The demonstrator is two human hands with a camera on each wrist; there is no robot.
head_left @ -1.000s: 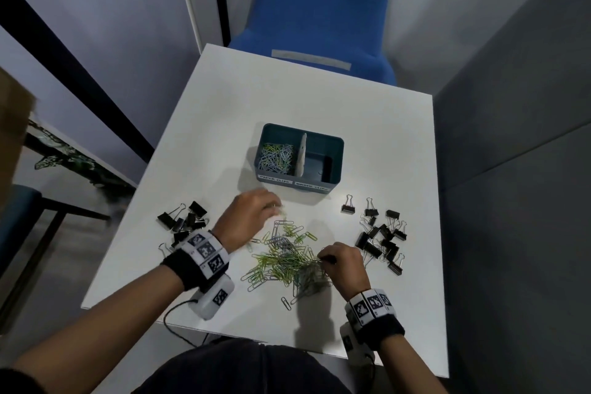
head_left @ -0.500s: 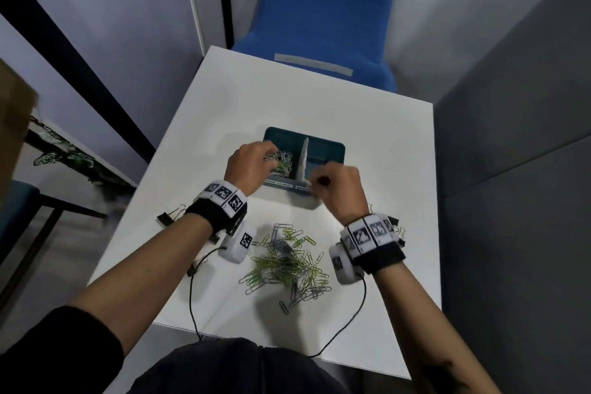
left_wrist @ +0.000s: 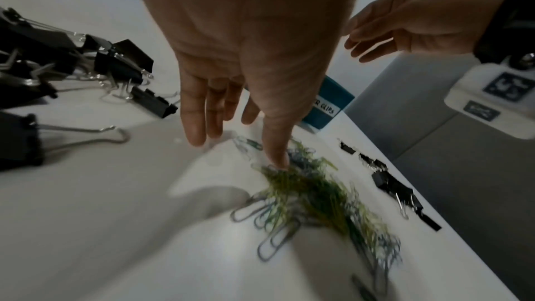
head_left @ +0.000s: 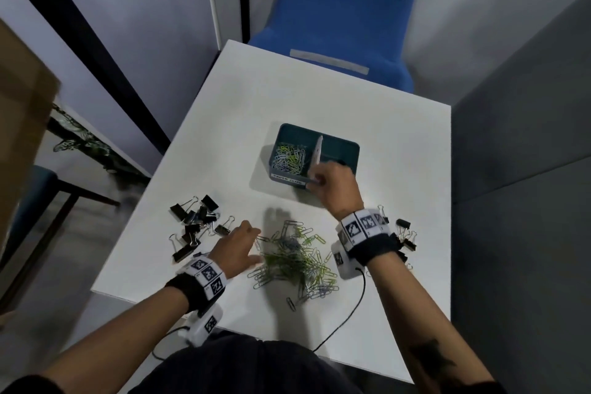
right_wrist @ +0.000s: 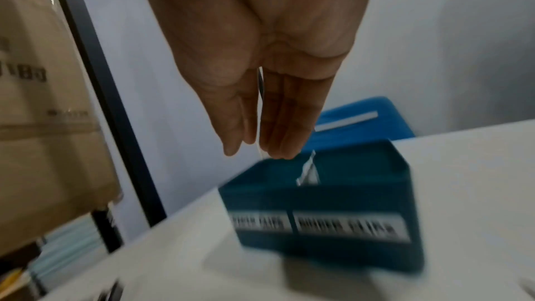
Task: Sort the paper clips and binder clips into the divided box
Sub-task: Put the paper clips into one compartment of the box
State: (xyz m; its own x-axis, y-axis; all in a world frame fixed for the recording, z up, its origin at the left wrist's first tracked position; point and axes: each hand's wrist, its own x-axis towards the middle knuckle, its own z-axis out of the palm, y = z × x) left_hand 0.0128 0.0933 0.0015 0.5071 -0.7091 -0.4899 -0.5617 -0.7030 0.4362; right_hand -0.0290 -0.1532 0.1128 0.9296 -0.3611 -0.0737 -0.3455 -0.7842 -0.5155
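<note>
The teal divided box stands mid-table, with paper clips in its left compartment. My right hand hovers over the box's front edge by the divider. In the right wrist view that hand has straight fingers pointing down, holding nothing I can see, above the box. My left hand lies open at the left edge of the loose paper clip pile. In the left wrist view its thumb touches the pile. Black binder clips lie to the left.
More binder clips lie at the right, partly hidden behind my right wrist band. A blue chair stands beyond the white table. A grey partition runs close along the right edge, and a cardboard box stands at the left.
My left hand came back from the box to the paper clip pile. My right hand stayed at the box, and its fingers, which pinched a small dark thing, are now straight.
</note>
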